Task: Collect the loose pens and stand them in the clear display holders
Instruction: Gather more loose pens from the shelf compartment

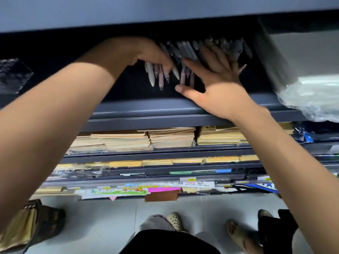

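Observation:
Both hands reach into a dark shelf (146, 110). My left hand (152, 54) curls its fingers over a bunch of loose pens (161, 74), white and pinkish, whose tips point toward me. My right hand (214, 77) lies flat with spread, straight fingers on another heap of grey and pale pens (187, 50) further back on the shelf. Its thumb touches the shelf floor near the front pens. No clear display holder is plainly visible; the back of the shelf is dark and blurred.
A clear plastic packet (12, 76) lies at the shelf's left. Plastic-wrapped packs (308, 88) fill the right side. Lower shelves hold stacks of brown envelopes (170, 136) and coloured paper. Below are a tiled floor, a bag (29, 222) and feet.

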### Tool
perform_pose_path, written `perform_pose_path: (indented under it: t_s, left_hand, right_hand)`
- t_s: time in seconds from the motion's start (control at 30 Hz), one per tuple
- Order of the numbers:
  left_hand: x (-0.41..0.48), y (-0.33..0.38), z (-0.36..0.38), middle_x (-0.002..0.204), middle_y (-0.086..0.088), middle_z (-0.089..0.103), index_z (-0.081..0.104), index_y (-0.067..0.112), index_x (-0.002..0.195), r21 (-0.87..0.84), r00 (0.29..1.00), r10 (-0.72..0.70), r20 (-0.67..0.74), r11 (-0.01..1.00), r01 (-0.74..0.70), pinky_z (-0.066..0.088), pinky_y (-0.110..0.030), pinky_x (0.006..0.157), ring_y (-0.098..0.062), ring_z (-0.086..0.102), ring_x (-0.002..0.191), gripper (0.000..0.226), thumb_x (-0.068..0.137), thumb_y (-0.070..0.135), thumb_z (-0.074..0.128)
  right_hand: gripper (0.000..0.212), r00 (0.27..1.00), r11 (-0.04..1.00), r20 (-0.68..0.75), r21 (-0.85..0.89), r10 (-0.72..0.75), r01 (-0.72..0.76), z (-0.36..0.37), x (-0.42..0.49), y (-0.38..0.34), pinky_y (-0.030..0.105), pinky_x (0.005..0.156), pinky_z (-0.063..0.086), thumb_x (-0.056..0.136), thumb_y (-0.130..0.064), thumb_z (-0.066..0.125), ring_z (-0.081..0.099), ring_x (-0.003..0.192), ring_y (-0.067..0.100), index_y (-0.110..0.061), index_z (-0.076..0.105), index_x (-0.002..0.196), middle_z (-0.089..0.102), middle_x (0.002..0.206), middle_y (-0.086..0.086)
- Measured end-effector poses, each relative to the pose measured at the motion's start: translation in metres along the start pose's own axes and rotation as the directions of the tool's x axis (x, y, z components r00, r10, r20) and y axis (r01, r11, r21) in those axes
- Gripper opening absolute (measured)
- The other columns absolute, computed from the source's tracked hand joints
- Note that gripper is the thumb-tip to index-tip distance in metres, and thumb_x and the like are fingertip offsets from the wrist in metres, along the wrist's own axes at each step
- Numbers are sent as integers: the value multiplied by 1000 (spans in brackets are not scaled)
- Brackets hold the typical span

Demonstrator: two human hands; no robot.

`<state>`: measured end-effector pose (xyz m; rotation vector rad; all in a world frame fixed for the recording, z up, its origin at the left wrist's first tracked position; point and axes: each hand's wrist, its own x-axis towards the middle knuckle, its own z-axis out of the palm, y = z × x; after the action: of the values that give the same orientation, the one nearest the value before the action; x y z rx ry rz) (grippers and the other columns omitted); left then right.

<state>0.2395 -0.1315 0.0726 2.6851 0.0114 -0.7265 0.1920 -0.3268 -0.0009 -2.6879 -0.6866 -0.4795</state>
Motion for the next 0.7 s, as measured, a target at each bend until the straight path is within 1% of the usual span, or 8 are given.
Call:
perform_pose_path:
  t_s: [0.07,0.2,0.27,0.4,0.5,0.6,0.67,0.7]
  left_hand:
    - [14,-6,0,70,-1,68,72,15,98,-26,995,-26,-99,999,23,31,-21,59,-16,65,66,21,91,31,59]
    - [35,-17,0,67,3,62,64,19,78,-84,985,-56,-164,996,42,31,-25,55,-3,59,39,23,90,39,60]
    - [42,-21,-2,66,2,59,61,18,76,-88,978,-62,-200,995,45,32,-25,55,-2,56,36,28,91,42,59]
    - [51,-27,-1,33,6,52,52,16,67,-55,951,-65,-302,997,51,36,-26,50,0,48,26,38,98,37,52]
    - [51,-28,1,41,-6,53,49,11,62,-38,923,-63,-381,998,52,38,-24,37,-17,50,38,44,100,34,49]
    - [43,-34,2,48,-6,53,48,10,60,-31,910,-84,-406,996,79,31,-27,47,-18,46,48,46,99,34,50]
    - [36,-39,1,48,-10,62,56,3,80,26,907,-78,-415,995,98,38,-28,53,-24,56,54,32,99,29,51]
    - [33,-45,1,70,-17,73,58,4,104,64,908,-53,-416,994,87,46,-31,63,-32,64,71,23,98,25,53]
  right_hand:
    - [82,1000,1000,31,-29,-5,6,1,1,1,48,119,5,75,-81,34,9,148,22,-36,39,144,21,159,4]
    - [76,999,999,40,-50,11,-9,4,3,2,50,119,4,80,-74,44,11,148,24,-36,35,146,23,159,4]
    - [73,999,998,38,-63,9,-6,5,3,2,51,119,5,83,-70,46,12,148,25,-35,35,146,24,158,6]
    - [68,999,998,38,-64,-2,5,5,3,3,49,119,5,85,-67,46,14,147,23,-36,36,145,27,156,5]
    - [68,1000,998,22,-65,-3,4,5,3,3,48,119,6,84,-66,47,17,146,22,-36,37,144,30,155,4]
    - [68,1000,998,23,-62,-4,5,5,2,3,47,119,6,84,-67,46,17,146,22,-36,37,144,30,155,3]
    - [67,1000,998,25,-56,1,0,5,2,3,46,119,5,84,-67,45,16,146,22,-36,37,144,30,155,3]
    - [67,1000,999,24,-54,4,-2,5,2,3,45,119,4,85,-66,46,16,146,21,-36,38,143,30,155,2]
